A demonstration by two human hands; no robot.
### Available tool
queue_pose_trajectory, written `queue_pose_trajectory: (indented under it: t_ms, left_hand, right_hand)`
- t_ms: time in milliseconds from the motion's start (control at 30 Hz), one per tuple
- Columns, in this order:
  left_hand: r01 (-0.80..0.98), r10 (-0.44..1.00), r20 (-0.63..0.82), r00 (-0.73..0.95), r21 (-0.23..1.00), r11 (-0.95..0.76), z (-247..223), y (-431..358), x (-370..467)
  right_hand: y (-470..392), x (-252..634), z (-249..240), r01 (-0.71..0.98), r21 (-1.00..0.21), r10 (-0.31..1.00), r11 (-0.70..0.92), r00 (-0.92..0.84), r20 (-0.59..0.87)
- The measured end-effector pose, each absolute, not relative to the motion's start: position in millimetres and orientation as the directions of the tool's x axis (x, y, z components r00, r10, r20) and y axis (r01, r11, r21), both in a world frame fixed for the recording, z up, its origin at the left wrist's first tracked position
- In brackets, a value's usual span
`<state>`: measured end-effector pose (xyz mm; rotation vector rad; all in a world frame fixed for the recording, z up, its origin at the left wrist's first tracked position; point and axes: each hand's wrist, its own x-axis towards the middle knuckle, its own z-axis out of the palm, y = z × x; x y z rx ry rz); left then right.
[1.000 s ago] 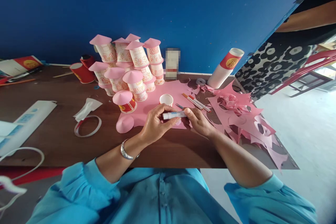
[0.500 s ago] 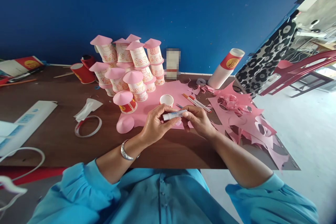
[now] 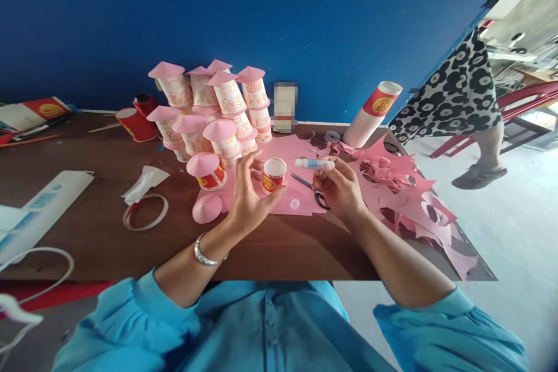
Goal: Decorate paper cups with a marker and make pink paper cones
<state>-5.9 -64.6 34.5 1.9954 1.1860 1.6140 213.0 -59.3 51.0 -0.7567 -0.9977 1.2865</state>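
Pinches the glue stick in the fingers of the right hand, aiming its long axis left toward the upright cup; curves the nearer left hand around that cup, fingers spread wide, cannot tell if touching.

1 head-worn camera is facing forward and down from above the near edge of the table, viewing the left hand and right hand closely; the blue wall is filling 12 o'clock, the shirt 6 o'clock.
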Motion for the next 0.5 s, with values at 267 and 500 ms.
queue_pose_trajectory:
  t_ms: [267, 500]
  left_hand:
    - [0.521, 0.91, 0.394, 0.129, 0.754, -0.4, 4, -46, -7]
    - [0.604, 0.92, 0.347, 0.182, 0.699, -0.384, 13, -43, -4]
  right_hand:
    - [-57, 217, 46, -0.369, -0.897, 0.97, 0.243, 0.117, 0.214]
    - [-57, 217, 43, -0.227, -0.939, 0.965, 0.26, 0.101, 0.242]
